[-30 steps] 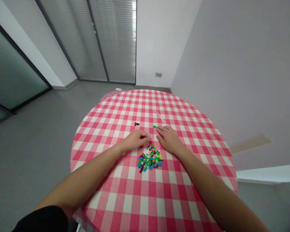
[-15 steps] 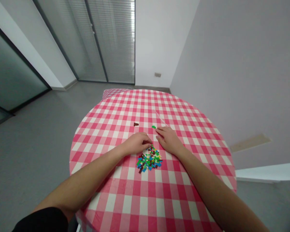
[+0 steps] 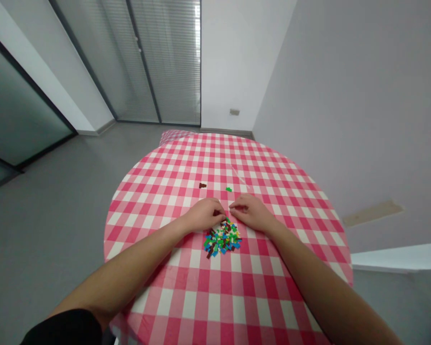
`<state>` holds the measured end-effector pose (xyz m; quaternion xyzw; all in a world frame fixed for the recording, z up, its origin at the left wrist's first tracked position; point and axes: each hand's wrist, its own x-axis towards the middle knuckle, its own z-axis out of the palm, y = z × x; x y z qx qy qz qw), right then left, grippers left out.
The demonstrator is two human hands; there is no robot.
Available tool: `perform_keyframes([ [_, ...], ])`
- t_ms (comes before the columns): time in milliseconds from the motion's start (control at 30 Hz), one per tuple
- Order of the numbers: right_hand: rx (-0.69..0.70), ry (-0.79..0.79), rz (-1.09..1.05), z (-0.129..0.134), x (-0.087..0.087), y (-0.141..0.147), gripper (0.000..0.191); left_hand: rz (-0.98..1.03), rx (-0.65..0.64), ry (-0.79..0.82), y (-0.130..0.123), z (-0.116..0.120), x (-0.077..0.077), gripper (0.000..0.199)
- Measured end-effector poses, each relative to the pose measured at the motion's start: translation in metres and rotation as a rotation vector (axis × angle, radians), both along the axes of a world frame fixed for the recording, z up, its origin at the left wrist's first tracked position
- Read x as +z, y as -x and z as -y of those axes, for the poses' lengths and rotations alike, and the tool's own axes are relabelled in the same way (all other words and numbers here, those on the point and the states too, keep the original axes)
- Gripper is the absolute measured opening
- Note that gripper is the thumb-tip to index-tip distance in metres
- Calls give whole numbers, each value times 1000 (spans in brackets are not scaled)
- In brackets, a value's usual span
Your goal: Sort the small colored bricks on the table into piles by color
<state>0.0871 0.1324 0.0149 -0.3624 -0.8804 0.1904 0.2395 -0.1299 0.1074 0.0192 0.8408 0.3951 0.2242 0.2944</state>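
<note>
A heap of small toy building bricks point(image 3: 222, 240) in green, blue, brown, white and yellow lies on the checked tablecloth. At its far left edge my left hand point(image 3: 205, 214) has its fingers curled and thumb and fingertips together; whatever is between them is too small to make out. Just beyond the heap on the right, my right hand point(image 3: 249, 212) rests low over the cloth, thumb and fingers slightly apart with nothing visible in them. Past the hands lie a small group of green bricks point(image 3: 229, 189) and a group of dark brown bricks point(image 3: 202, 185).
The round table wears a red and white checked tablecloth point(image 3: 233, 292). Another checked cloth point(image 3: 174, 136) shows behind its far left edge. A pale wall point(image 3: 362, 120) stands to the right, and glass panels with blinds point(image 3: 165, 62) rise at the back.
My right hand has drawn back from the green bricks toward the heap, leaving them on the cloth. My left hand stays at the heap's edge, almost unmoved.
</note>
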Motion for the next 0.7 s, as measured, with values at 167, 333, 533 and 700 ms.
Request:
perform_keyframes([
  [167,180,110,70,5,6,2,16,107,59,164,9,-6,-4,20],
  [333,181,109,153,7,7,4,18,191,75,263,11,-7,-6,21],
  [533,165,82,155,8,7,4,19,178,63,258,11,-6,-3,21],
  [700,163,75,159,9,8,4,16,167,59,250,11,-6,-3,21],
])
